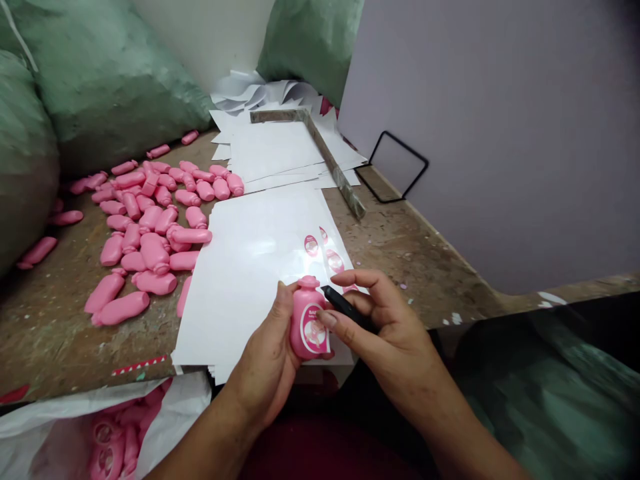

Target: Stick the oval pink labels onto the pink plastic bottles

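My left hand [265, 367] is wrapped round a small pink bottle [299, 313], held upright above the front edge of the table. On the bottle's front is an oval pink-and-white sticker [314, 330], and its lower right edge stands off the surface. The thumb of my right hand [395, 343] touches the sticker. That same hand grips a slim black pen-like tool [345, 307] with a pointed tip near the bottle's neck. Beneath both hands lies a stack of white sheets [245, 267]; a few oval stickers [311, 245] remain on the top one.
Many pink bottles [150, 220] lie heaped on the brown table [60, 340] at left. Below, an open white sack [175, 407] contains labelled bottles. An L-shaped wooden strip [325, 153] rests on more paper. Green sacks [120, 80] stand behind; a black wire frame [393, 167] leans against the board.
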A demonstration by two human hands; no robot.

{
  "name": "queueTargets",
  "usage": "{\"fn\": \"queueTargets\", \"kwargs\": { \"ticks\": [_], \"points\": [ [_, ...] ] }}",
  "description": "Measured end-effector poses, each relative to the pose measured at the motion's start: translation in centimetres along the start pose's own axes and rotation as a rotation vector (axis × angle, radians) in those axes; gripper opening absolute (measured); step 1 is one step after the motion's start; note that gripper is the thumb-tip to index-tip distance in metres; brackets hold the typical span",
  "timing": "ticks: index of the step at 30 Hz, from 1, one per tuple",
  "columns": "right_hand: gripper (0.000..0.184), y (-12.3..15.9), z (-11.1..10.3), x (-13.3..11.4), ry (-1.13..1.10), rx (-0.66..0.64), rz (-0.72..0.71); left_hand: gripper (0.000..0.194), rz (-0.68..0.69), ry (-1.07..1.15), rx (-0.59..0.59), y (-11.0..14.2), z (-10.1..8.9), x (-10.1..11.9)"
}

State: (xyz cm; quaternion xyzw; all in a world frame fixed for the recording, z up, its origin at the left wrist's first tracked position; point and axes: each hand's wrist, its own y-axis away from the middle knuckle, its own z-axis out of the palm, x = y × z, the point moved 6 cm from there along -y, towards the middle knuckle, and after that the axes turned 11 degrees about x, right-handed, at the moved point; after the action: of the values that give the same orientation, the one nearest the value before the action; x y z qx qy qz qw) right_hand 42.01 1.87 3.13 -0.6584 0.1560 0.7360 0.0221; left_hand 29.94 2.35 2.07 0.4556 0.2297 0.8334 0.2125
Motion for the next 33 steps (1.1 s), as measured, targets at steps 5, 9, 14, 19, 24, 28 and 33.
{"fn": "queueTargets", "kwargs": {
  "ticks": [5, 9, 14, 19, 24, 28, 33],
  "points": [
    [0.039, -0.2, 0.0, 0.2, 0.002, 0.000, -0.007, 0.045, 0.001, -0.007, 0.006, 0.0, -0.1, 0.0],
    [0.038, -0.3, 0.1, 0.1, -0.017, -0.001, -0.005, 0.046, 0.002, -0.004, 0.001, 0.0, 0.0, 0.1],
    [0.037, -0.3, 0.2, -0.1, -0.041, -0.011, -0.002, 0.048, 0.016, -0.011, -0.010, -0.1, 0.0, 0.0],
    [0.036, -0.6, 0.2, 0.0, 0.000, -0.008, -0.003, 0.047, 0.038, -0.038, -0.014, -0.1, 0.1, 0.0],
    [0.031, -0.8, -0.2, -0.2, 0.189, 0.033, -0.150, 0.036, 0.082, -0.079, -0.051, 0.0, 0.3, 0.2],
    [0.025, -0.7, -0.6, -1.2, 0.422, 0.068, -0.333, 0.030, 0.047, -0.151, -0.072, 0.0, 0.3, 0.0],
    [0.020, -0.9, -1.0, -1.8, 0.530, 0.078, -0.377, 0.029, 0.004, -0.143, -0.105, 0.0, 0.5, -0.1]
  ]
}}
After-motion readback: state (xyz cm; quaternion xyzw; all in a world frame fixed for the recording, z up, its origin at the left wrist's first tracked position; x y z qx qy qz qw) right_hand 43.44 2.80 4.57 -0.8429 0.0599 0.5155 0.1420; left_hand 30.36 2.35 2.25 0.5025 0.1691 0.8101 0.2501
